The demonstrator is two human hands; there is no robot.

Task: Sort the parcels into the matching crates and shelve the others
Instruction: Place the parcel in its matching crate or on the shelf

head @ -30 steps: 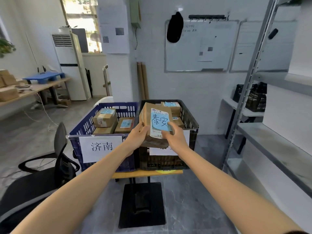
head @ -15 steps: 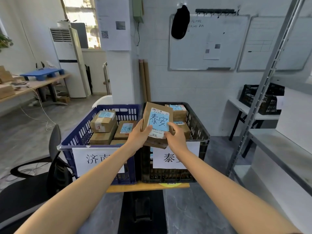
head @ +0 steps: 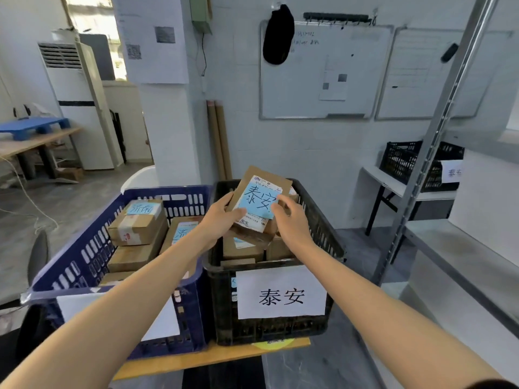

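A brown cardboard parcel (head: 259, 200) with a light-blue label reading 泰安 is tilted above the black crate (head: 323, 228), whose front sign reads 泰安. My left hand (head: 222, 217) grips its left edge and my right hand (head: 292, 220) holds its right edge. Other brown parcels lie in the black crate under it. To the left stands a blue crate (head: 84, 256) holding parcels with blue 济南 labels (head: 141, 209). My left forearm covers most of the blue crate's front sign.
Both crates sit on a small wooden table (head: 213, 357). A grey metal shelf rack (head: 463, 262) stands at the right, with another black crate (head: 407, 164) on a white table behind its post. A black office chair (head: 36, 259) is at the left.
I have stepped closer to the crates. The parcel has moved forward over the black crate, with both hands still on it.
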